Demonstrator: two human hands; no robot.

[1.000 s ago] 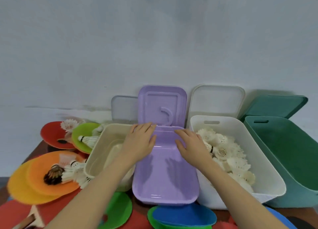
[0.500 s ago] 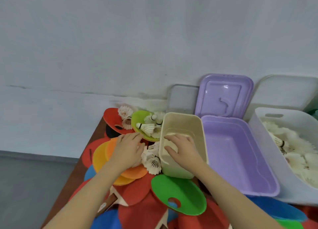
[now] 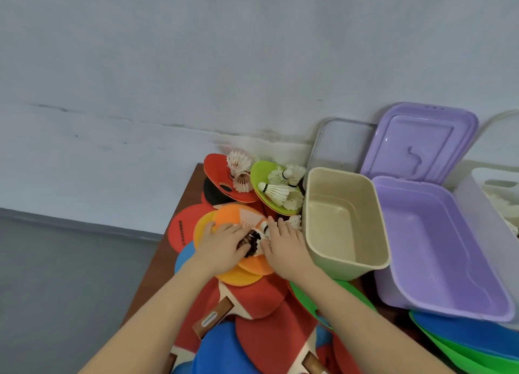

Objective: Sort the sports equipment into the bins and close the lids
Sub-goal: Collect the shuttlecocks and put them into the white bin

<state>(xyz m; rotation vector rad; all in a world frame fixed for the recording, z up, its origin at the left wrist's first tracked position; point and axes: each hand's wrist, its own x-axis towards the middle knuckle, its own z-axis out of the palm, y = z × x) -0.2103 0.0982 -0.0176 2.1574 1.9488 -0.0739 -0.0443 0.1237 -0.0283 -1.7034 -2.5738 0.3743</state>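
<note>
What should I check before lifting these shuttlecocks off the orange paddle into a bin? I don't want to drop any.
1. Left hand on the dark-feathered shuttlecock: ok, fingers curl over it.
2. Right hand on white shuttlecocks: cannot tell, the grip is hidden under the fingers.
3. Beige bin open and free of items: ok.
4. Purple bin open, lid propped behind it: ok.
5. Loose shuttlecocks on the green paddle gathered: not ok, several remain.
6. Orange paddle lying flat: ok.
</note>
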